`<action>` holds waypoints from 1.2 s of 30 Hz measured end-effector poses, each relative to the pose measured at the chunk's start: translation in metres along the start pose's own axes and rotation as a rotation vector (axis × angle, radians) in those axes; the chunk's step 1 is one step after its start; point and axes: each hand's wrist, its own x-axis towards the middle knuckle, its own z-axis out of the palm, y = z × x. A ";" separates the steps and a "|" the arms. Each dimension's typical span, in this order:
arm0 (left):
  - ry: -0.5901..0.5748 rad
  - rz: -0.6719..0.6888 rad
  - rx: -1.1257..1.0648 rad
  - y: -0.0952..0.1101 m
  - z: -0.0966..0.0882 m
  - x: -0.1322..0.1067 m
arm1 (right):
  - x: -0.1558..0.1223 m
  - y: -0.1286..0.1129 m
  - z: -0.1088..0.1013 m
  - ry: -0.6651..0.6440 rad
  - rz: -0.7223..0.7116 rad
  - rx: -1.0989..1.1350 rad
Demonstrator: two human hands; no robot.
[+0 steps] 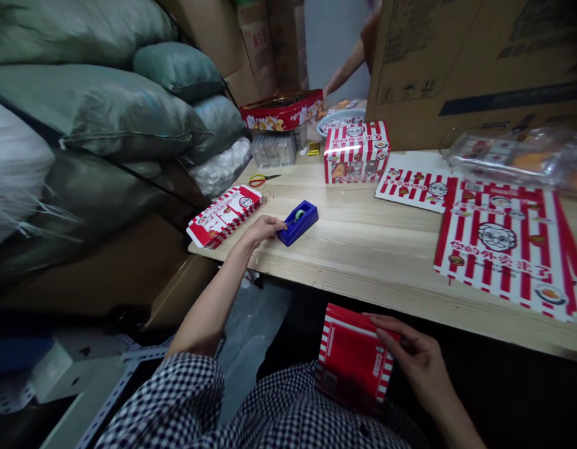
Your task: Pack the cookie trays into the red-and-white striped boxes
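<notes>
My left hand (266, 229) is stretched out over the table, its fingers pinched at the near end of a blue tape dispenser (301, 221). They seem to hold the end of the clear tape there, though the strip itself is hard to make out. A small roll sits inside the dispenser. Low in front of my body, below the table edge, my right hand (412, 352) grips a red paper box (353, 355) with red-and-white striped borders. Its thumb and fingers close on the box's upper right edge. The box is tilted, with a printed red panel facing up.
Folded striped cartons (225, 215) lie left, near yellow-handled scissors (262, 179). An assembled striped box (356, 153) stands behind; flat printed sheets (498, 243) lie right. A large cardboard box (475, 68) rises at back right. Stuffed sacks (105, 112) crowd the left. Someone's arm (347, 68) reaches in behind.
</notes>
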 end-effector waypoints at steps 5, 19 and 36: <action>-0.023 -0.053 -0.194 -0.001 -0.001 -0.001 | -0.002 -0.002 0.001 -0.036 -0.008 -0.026; 0.140 0.180 -0.382 -0.053 0.016 -0.034 | 0.006 0.008 0.010 0.012 -0.015 -0.153; 0.056 0.257 -0.273 0.009 0.128 -0.210 | -0.013 -0.017 0.037 0.280 -0.222 -0.201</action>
